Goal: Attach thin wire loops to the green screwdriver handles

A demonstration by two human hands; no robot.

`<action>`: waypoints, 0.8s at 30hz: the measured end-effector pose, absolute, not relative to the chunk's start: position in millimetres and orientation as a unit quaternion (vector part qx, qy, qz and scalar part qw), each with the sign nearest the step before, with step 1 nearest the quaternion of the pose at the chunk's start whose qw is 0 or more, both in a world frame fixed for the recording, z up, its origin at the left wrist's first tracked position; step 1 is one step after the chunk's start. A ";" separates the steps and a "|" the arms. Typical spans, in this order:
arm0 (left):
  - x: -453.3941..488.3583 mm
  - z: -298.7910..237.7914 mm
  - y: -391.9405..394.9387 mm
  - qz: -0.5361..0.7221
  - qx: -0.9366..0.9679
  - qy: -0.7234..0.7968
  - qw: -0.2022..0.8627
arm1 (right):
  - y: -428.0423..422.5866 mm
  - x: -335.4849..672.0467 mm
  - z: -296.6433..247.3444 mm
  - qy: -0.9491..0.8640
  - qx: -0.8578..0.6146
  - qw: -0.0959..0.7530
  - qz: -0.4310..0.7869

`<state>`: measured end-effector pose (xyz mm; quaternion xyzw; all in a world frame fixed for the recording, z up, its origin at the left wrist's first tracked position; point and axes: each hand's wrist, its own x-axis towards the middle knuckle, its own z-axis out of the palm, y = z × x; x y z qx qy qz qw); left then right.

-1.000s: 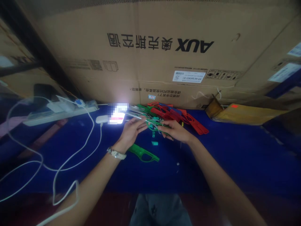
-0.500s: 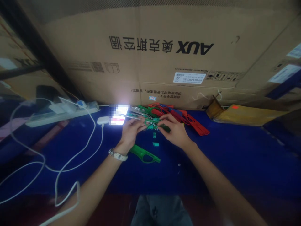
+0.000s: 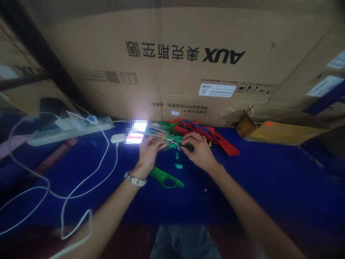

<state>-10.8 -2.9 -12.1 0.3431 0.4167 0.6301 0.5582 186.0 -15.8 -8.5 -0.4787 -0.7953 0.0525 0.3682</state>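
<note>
My left hand (image 3: 149, 148) is closed on a thin metal tube (image 3: 144, 133), which looks like the nozzle of a long-nosed lighter and points left. Opposite it, my right hand (image 3: 198, 149) pinches the green handle end (image 3: 189, 146) of the same lighter. Fingers cover part of the join, and thin pale wires show between the hands. Small green parts (image 3: 172, 141) lie behind and below the fingers. Nearer me on the table are a green handle shell (image 3: 167, 179) with an oval opening and two small teal pieces (image 3: 177, 155).
Red handle shells (image 3: 226, 144) pile up behind my right hand, with metal tubes (image 3: 159, 126) farther left. A lit phone (image 3: 138, 132) stands by my left hand. White cables (image 3: 104, 163) loop leftward from a power strip (image 3: 72, 133). A yellow envelope (image 3: 280, 132) leans against the large carton (image 3: 172, 79).
My right fingers have shifted slightly on the green handle end, and pale wires show more plainly beside them. My left hand keeps its hold. Loose parts on the table stay put.
</note>
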 end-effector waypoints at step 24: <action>-17.0 -5.6 -2.1 0.608 0.346 0.392 0.598 | -4.1 200.1 -3.6 -0.659 -0.410 0.445 0.447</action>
